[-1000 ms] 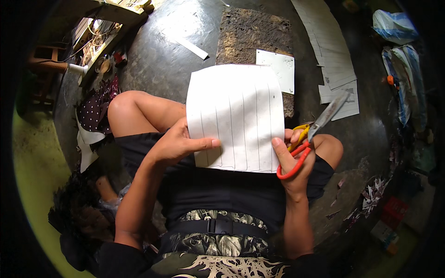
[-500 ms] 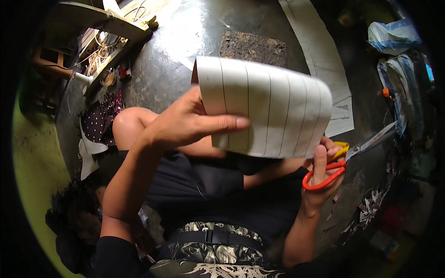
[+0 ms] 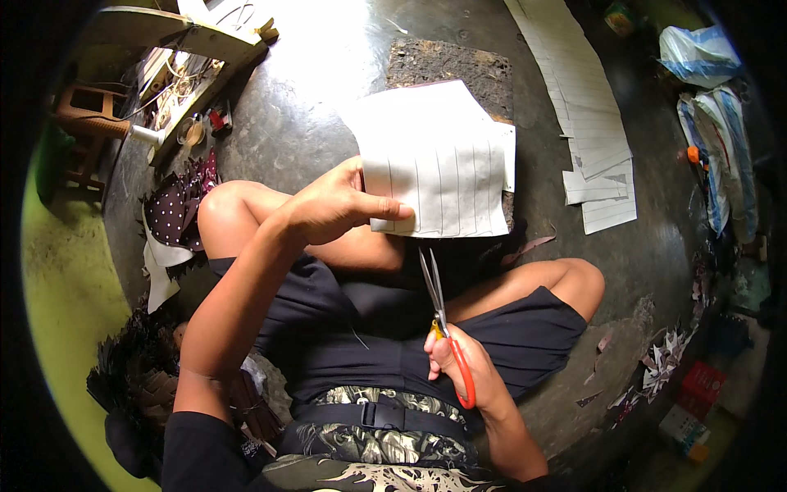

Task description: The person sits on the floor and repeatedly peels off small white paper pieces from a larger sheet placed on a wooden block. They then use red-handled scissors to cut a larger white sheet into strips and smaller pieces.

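My left hand (image 3: 332, 205) pinches the left near edge of a white sheet (image 3: 443, 176) ruled with dark lines, thumb on top and fingers hidden underneath. The sheet is folded over and held above my crossed legs, its far part over a rough dark board (image 3: 447, 57) on the floor. My right hand (image 3: 471, 369), lower and close to my lap, is closed round scissors (image 3: 434, 287) with one red and one yellow handle. Their blades point away from me, slightly apart, the tips just short of the sheet's near edge.
Lined white strips (image 3: 592, 123) lie on the floor at the far right, with plastic bags (image 3: 698, 56) beyond. Dotted dark cloth (image 3: 172, 215) is by my left knee. A brown stool (image 3: 90, 102) stands at the left, and scraps (image 3: 666, 361) lie at the right.
My right hand has left the sheet's right side and come down and left, turning the scissors from pointing right to pointing away from me. The sheet has dropped flatter, still in my left hand.
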`<state>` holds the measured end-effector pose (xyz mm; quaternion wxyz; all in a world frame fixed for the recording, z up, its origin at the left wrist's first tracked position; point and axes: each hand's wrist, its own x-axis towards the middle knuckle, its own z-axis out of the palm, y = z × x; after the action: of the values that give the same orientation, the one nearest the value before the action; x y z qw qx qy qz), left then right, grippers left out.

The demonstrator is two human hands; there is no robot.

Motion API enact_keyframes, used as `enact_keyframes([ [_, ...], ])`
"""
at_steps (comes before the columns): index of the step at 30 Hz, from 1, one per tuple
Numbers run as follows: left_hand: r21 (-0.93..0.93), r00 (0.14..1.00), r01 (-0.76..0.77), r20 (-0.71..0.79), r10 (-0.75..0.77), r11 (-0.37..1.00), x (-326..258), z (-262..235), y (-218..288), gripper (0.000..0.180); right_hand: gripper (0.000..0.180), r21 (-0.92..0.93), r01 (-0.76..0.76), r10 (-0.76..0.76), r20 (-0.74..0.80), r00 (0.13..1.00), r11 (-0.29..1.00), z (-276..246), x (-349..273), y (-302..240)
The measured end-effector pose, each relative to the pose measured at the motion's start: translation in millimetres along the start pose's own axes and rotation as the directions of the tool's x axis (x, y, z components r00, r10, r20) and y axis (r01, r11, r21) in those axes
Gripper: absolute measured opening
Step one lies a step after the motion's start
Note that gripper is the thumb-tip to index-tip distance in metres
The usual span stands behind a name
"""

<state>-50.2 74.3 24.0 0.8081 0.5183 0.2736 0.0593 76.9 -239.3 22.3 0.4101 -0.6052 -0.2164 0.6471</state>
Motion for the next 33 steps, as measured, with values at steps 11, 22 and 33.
enact_keyframes([
  [11,-0.036,0.996,0.052,-0.077,-0.054,0.998,-15,-1,-20,0.045,0.060,0.033,-0.004,0.007,-0.101,0.995,0.999,17,20,-10],
  [22,-0.060,0.969,0.065,-0.235,-0.078,0.996,-27,0,-27,0.050,0.048,-0.222,-0.085,0.091,0.016,0.996,0.971,-1,3,-23],
  [33,0.063,0.928,0.088,-0.369,-0.059,0.994,-45,-15,-53,0.069,0.018,-0.487,0.393,-0.609,-0.445,0.657,0.780,-61,69,-103],
])
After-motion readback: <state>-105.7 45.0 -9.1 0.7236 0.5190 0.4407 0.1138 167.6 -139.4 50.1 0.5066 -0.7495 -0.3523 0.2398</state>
